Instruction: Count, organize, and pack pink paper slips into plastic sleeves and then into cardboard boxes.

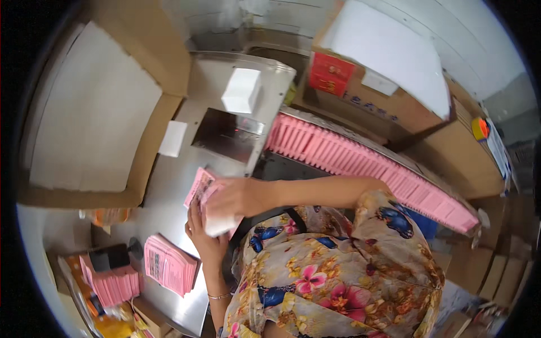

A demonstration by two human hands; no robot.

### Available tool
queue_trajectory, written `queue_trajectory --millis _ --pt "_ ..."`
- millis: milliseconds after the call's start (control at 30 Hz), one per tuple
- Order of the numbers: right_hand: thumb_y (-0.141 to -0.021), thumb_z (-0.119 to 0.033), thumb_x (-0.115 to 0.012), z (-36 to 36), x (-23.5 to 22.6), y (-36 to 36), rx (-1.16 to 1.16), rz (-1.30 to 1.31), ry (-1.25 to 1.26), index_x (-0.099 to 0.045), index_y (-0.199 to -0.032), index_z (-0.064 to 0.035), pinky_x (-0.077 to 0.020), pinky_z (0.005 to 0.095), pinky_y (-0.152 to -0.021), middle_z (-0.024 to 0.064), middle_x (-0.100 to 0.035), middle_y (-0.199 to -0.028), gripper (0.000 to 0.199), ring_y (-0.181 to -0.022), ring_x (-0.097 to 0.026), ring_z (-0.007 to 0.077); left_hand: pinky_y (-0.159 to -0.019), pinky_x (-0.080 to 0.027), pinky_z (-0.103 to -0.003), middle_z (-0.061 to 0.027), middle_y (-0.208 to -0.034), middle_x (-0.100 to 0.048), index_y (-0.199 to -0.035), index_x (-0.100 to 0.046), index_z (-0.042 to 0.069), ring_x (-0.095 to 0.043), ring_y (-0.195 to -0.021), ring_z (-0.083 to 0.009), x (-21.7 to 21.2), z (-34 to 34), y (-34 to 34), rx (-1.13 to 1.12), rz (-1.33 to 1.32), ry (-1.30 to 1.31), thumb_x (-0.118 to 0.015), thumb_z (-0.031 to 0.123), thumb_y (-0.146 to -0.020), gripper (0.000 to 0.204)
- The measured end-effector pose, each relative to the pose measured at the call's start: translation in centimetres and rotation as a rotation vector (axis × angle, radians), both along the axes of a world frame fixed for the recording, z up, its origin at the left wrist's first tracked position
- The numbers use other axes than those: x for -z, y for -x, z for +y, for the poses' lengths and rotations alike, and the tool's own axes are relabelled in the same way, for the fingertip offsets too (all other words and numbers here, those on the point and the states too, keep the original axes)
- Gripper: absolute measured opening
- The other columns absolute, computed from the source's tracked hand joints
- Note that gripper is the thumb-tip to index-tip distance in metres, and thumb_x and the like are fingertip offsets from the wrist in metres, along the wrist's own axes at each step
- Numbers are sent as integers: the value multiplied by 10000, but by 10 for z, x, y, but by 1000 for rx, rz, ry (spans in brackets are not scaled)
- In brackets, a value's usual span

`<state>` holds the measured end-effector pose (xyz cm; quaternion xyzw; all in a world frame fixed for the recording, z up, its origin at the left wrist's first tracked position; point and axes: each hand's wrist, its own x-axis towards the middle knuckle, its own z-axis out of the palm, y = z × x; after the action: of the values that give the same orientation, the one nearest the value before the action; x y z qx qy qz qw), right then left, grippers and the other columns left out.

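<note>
Pink papers (198, 187): printed, flat, held above the smooth metal worktop (160, 205).
Left hand (205, 236): curled fingers grasped the papers beside a blurred white piece (221, 225).
Right hand (239, 197): covered much of them; blur hid whether it gripped.
Worktop's edge: a ridged pink row (366, 169) ran alongside; an open cardboard box (149, 143) stood opposite.

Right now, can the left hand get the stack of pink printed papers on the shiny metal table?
Probably yes: only bare metal table shows between the left hand and the pink stack, though that hand touches other pink papers.
</note>
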<state>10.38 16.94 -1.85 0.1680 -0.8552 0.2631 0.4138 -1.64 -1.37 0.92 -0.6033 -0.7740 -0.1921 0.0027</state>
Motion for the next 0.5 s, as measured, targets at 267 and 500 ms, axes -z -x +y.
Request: queue_trajectory --millis 267,500 --pt "-723 -235 -668 7 39 60 364 -34 -293 -713 -782 -206 -315 567 -1086 50 -652 -861 80 -988 -634 242 -1083 -332 -484 -210 -1464 -475 -1455 -476 65 -443 -1342 -400 23 24 5 -21 54 -226 -704 352 -859 699" --pt "-732 -233 -656 0 29 82 432 -381 -409 -704 -788 -150 -328 571 -1075 33 -663 -875 111 -991 -636 235 -1118 -274 -526 -195 -1526 -399 -1515 -377 85 -370 -1407 -385 29 40 9 -167 231 -322 -678 359 -888 748"
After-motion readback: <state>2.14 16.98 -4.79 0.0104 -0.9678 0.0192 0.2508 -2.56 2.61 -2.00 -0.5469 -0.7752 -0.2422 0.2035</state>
